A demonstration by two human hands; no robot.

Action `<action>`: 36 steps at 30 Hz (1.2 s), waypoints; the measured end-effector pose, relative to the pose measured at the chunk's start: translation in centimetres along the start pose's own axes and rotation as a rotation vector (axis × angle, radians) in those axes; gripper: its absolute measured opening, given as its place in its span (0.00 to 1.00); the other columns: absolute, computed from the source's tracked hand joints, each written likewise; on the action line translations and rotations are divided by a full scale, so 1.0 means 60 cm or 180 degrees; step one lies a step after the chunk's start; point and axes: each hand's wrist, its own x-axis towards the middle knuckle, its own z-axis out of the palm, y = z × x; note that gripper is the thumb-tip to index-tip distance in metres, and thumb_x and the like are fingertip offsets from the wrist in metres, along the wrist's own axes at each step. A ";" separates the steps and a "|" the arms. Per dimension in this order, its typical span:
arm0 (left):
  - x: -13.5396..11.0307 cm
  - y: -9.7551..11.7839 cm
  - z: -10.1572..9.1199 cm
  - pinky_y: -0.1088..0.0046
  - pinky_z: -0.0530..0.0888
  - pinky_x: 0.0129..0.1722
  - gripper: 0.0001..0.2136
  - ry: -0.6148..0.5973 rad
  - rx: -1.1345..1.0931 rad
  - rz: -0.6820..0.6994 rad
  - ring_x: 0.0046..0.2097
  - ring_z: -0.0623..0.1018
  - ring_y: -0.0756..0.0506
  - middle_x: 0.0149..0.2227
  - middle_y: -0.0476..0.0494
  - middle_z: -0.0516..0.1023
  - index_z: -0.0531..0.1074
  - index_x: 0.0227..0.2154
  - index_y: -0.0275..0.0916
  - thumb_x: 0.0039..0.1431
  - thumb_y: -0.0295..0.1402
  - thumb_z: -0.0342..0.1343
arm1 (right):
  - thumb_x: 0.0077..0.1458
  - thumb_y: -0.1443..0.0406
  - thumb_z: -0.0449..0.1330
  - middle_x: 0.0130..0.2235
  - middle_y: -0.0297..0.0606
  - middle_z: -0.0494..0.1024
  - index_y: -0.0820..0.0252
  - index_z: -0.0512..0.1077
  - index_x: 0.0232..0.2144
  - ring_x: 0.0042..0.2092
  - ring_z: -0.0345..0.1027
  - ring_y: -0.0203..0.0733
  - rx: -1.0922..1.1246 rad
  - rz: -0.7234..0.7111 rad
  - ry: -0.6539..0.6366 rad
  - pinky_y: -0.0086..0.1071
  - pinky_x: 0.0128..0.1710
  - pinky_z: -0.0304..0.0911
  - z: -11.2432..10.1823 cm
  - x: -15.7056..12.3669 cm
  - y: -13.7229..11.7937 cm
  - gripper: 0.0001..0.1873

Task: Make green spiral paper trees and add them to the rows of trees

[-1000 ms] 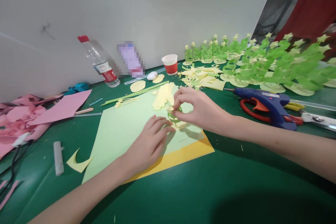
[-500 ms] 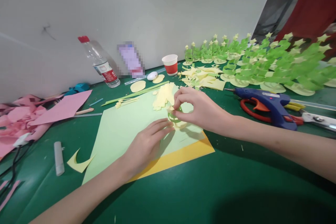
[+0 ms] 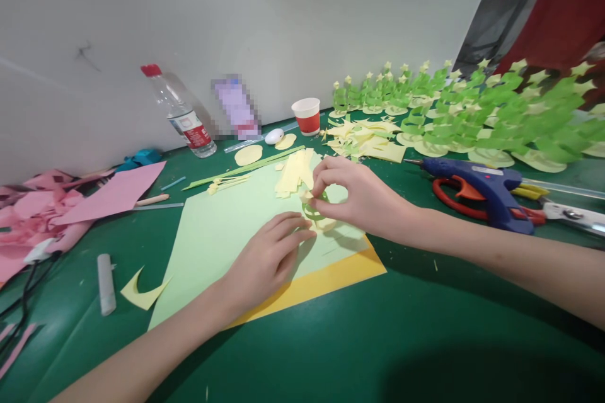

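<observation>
A small paper tree (image 3: 310, 213), a green spiral strip with a pale star on top and a round pale-yellow base, stands on a light green sheet (image 3: 212, 245). My right hand (image 3: 362, 195) pinches it near the top between thumb and forefinger. At its left side my left hand (image 3: 265, 258) has thumb and fingertips closed at the edge of the base; the exact contact is small and partly hidden. Under the green sheet lies an orange-yellow sheet (image 3: 340, 276). Pale-yellow paper pieces (image 3: 293, 173) are piled just behind the tree.
Many finished paper trees (image 3: 491, 113) crowd the back right. Nearby lie a blue glue gun (image 3: 472, 179) and scissors (image 3: 574, 215). Along the wall stand a paper cup (image 3: 307, 118), a phone (image 3: 236, 107) and a bottle (image 3: 186, 123). Pink paper (image 3: 113, 195) lies left.
My left hand has shifted very slightly at the tree's base, its thumb a little further right. My right hand and the tree look almost unmoved.
</observation>
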 end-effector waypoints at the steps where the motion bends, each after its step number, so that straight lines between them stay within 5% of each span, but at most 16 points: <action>1: 0.000 0.000 0.001 0.61 0.71 0.47 0.14 0.0007 0.0004 0.0019 0.50 0.67 0.43 0.45 0.38 0.73 0.69 0.42 0.34 0.59 0.22 0.41 | 0.45 0.72 0.57 0.30 0.35 0.66 0.61 0.63 0.19 0.34 0.60 0.35 -0.0008 -0.0006 0.0008 0.32 0.36 0.55 0.000 0.000 0.000 0.08; 16: -0.002 0.002 -0.003 0.59 0.71 0.47 0.14 -0.0153 -0.0076 -0.0353 0.51 0.67 0.43 0.47 0.38 0.71 0.63 0.47 0.37 0.59 0.23 0.41 | 0.45 0.72 0.56 0.30 0.35 0.67 0.60 0.63 0.19 0.34 0.60 0.37 -0.0096 -0.0076 0.0010 0.33 0.36 0.56 -0.001 0.001 0.001 0.07; 27: -0.003 -0.001 0.001 0.62 0.70 0.48 0.13 -0.0135 -0.0106 -0.0151 0.51 0.67 0.44 0.47 0.38 0.71 0.68 0.41 0.36 0.59 0.22 0.41 | 0.46 0.72 0.56 0.30 0.35 0.66 0.60 0.62 0.19 0.34 0.61 0.36 -0.0032 -0.0062 0.0035 0.32 0.35 0.56 0.001 -0.001 0.003 0.08; 36: 0.000 -0.001 -0.001 0.52 0.61 0.55 0.12 -0.0114 0.0108 -0.0018 0.51 0.68 0.44 0.44 0.40 0.73 0.67 0.42 0.35 0.60 0.23 0.41 | 0.46 0.71 0.56 0.30 0.35 0.66 0.60 0.62 0.20 0.34 0.61 0.36 -0.0028 -0.0077 0.0016 0.32 0.35 0.56 0.001 -0.002 0.004 0.08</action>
